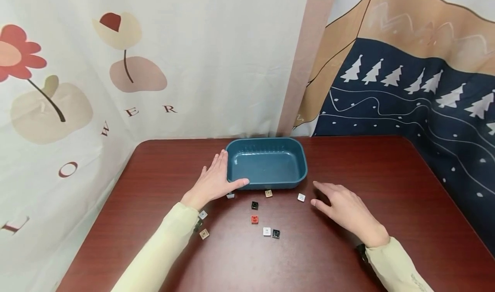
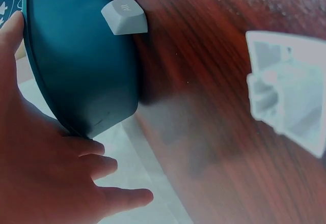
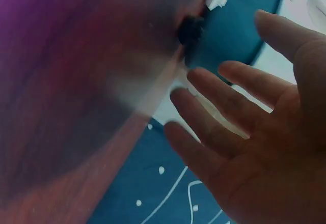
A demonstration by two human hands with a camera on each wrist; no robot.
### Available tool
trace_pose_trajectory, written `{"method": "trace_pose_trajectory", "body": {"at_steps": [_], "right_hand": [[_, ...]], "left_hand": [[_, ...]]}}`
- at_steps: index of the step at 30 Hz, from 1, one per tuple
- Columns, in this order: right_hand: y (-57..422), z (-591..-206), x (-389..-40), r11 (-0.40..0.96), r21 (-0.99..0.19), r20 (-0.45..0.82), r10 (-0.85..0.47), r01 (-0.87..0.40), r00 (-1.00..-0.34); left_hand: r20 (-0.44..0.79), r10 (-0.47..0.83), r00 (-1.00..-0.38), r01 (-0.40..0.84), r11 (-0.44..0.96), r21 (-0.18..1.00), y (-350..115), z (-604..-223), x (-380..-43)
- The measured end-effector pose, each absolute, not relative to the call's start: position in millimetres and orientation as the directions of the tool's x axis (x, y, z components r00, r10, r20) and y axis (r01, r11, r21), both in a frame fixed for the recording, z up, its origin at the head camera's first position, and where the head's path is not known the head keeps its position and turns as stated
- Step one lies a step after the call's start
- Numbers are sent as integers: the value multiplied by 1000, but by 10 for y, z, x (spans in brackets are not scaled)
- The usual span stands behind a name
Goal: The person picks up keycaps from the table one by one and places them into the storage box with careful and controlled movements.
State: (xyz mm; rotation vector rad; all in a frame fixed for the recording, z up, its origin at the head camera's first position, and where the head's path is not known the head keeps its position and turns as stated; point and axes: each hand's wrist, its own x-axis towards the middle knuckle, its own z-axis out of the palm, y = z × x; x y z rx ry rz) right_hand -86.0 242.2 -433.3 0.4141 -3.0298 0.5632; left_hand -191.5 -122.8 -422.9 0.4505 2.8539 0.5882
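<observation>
A teal plastic bin (image 1: 267,185) stands on the table. My left hand (image 1: 212,182) touches it, fingers straight along its left end and thumb at the front rim. Under that thumb lies a pale keycap (image 2: 125,18) marked Alt; another white keycap (image 2: 290,91) is upside down, close to the left wrist camera. To the right of the bin, my right hand (image 1: 344,208) hovers with nothing in it, its fingers spread and loosely bent. Left of its fingertips lies a white keycap (image 1: 301,197). A red keycap (image 1: 254,219) and a black keycap (image 1: 255,205) lie in front of the bin.
More loose keycaps lie nearby: a tan one (image 1: 268,193) by the bin, a white one (image 1: 267,231) beside a black one (image 1: 276,233), and a tan one (image 1: 204,233) by the left sleeve. Printed curtains (image 1: 232,68) hang behind the dark red table (image 1: 386,167).
</observation>
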Motion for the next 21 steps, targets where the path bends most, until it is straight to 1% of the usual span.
{"method": "trace_pose_trajectory", "body": {"at_steps": [6, 15, 21], "right_hand": [[2345, -4408, -882, 896, -319, 95, -294, -309, -951], [2347, -4462, -870, 867, -279, 204, -367, -413, -907], [2346, -4400, -862, 860, -299, 268, -340, -414, -901]], "left_hand": [[-134, 331, -934, 249, 873, 420, -1229, -4224, -1911], [-133, 340, -931, 259, 872, 415, -1238, -4227, -1906], [-127, 346, -930, 266, 869, 417, -1240, -4234, -1904]]}}
